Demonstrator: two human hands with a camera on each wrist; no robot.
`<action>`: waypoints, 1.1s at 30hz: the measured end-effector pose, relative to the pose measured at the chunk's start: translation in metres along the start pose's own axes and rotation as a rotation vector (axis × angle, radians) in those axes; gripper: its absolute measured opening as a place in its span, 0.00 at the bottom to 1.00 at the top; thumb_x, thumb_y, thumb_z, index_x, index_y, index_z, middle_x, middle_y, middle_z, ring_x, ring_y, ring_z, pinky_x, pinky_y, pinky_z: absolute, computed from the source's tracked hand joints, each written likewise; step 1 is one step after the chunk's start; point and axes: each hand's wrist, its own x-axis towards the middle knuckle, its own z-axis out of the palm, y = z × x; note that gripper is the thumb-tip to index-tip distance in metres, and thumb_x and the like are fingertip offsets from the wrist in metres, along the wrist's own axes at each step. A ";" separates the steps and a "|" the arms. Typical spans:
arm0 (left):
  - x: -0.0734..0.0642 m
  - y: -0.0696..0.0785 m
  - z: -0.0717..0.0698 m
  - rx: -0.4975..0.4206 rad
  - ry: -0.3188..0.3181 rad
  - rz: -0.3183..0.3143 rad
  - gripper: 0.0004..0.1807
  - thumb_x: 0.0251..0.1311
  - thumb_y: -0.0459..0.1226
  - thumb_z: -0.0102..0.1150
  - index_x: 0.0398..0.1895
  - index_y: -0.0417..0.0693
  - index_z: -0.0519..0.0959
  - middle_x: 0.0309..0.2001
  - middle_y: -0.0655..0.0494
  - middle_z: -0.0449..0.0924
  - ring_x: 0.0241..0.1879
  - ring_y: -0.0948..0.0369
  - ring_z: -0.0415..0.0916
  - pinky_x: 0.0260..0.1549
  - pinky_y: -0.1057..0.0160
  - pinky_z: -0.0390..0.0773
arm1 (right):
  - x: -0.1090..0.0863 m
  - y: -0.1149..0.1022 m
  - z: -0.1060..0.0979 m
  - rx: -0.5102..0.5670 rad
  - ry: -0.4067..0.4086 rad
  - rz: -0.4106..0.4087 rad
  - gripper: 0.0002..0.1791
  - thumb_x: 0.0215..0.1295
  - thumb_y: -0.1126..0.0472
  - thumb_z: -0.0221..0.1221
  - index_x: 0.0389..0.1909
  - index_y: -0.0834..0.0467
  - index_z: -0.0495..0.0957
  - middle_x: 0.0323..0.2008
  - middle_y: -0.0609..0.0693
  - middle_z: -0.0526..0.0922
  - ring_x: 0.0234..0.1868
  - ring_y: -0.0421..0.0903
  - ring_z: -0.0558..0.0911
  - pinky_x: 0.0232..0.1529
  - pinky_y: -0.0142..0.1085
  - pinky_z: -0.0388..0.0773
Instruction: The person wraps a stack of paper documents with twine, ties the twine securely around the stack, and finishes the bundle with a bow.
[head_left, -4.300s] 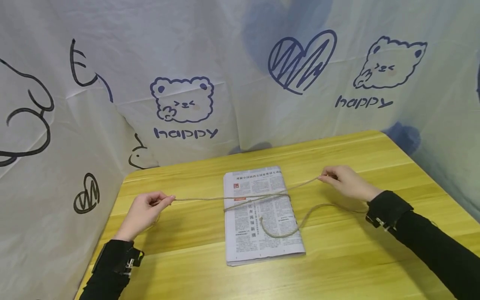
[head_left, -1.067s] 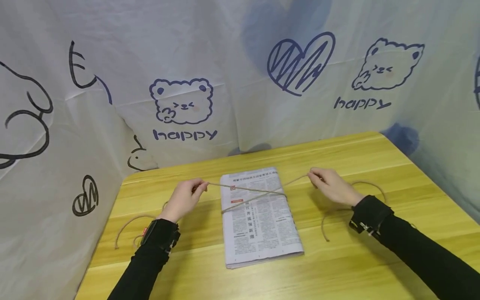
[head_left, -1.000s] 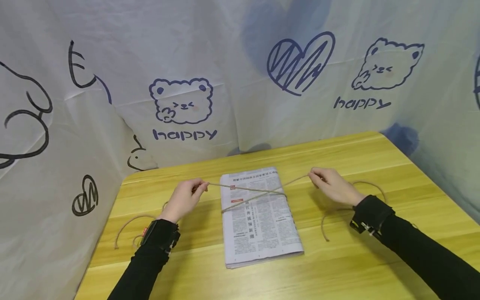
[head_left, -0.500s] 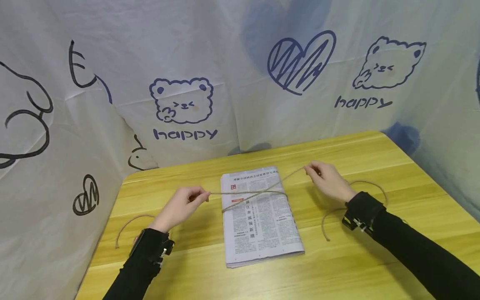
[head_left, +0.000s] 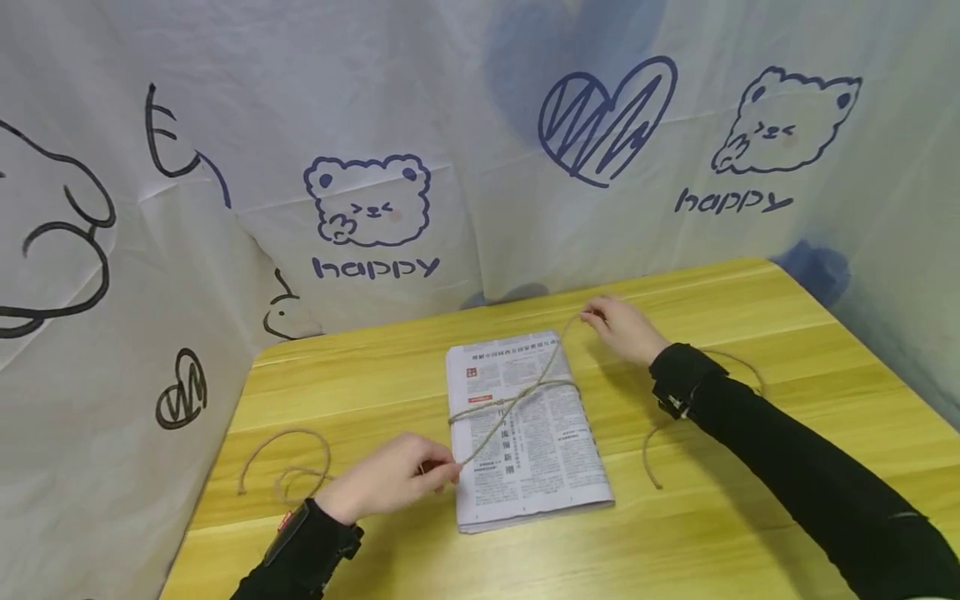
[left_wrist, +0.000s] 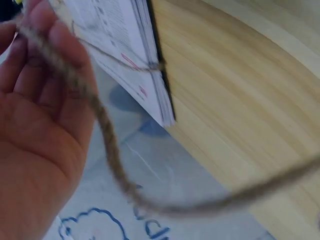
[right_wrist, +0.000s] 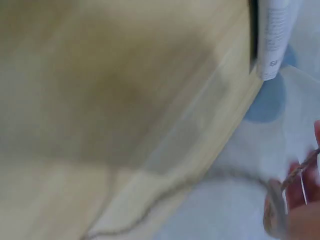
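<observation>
A folded stack of newspaper lies flat on the table, with brown twine round its width and the strands crossing on top. My left hand pinches one strand at the stack's near left side. Beyond its far right corner, my right hand pinches the other strand. Between the hands the twine runs diagonally over the print. In the left wrist view, twine passes over the fingers and hangs in a curve. Blurred twine trails from the fingers in the right wrist view. The underside of the stack is hidden.
Loose twine curls on the wooden table left of the stack, near a small red tag by the left cuff. Another tail bends beneath the right forearm. A white curtain with drawings stands behind the table.
The hands first came closer together, and the loose end slid off the newspaper. Since then my left hand has moved nearer and rightward, my right farther away and leftward, turning the strands diagonal.
</observation>
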 end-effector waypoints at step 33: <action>0.022 0.007 0.037 0.177 0.071 -0.014 0.11 0.68 0.38 0.62 0.26 0.49 0.81 0.21 0.65 0.73 0.20 0.73 0.63 0.22 0.72 0.66 | 0.028 -0.031 0.025 0.018 -0.221 -0.033 0.17 0.72 0.72 0.46 0.58 0.70 0.71 0.39 0.62 0.82 0.37 0.52 0.80 0.42 0.44 0.77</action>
